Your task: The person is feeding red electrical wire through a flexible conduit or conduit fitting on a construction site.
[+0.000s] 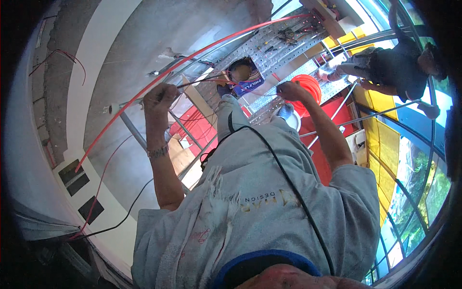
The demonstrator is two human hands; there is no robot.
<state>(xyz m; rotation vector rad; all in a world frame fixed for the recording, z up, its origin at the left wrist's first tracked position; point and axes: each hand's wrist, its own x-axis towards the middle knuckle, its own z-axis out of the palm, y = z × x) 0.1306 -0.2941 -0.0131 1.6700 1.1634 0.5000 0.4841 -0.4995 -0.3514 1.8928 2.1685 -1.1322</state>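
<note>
My left hand (161, 96) is closed around thin dark wires (197, 82) at the left of centre, beside a long red tube (215, 39) that arcs across the upper view. My right hand (288, 90) is closed on a thin wire stretching toward the middle, just left of a coil of orange-red tubing (309, 94). Between my hands, a blue box with a dark wire spool (243, 74) sits on a perforated metal platform (262, 108) beside my feet. Loose red and black wires hang below my left hand and at the far left.
Pliers and other tools (288, 36) lie on the upper platform. A co-worker (394, 72) in dark clothing is at the right. Metal scaffold bars (134, 130) run beside me. A white bucket (292, 123) is behind my right side. Yellow panels (380, 154) and windows line the right.
</note>
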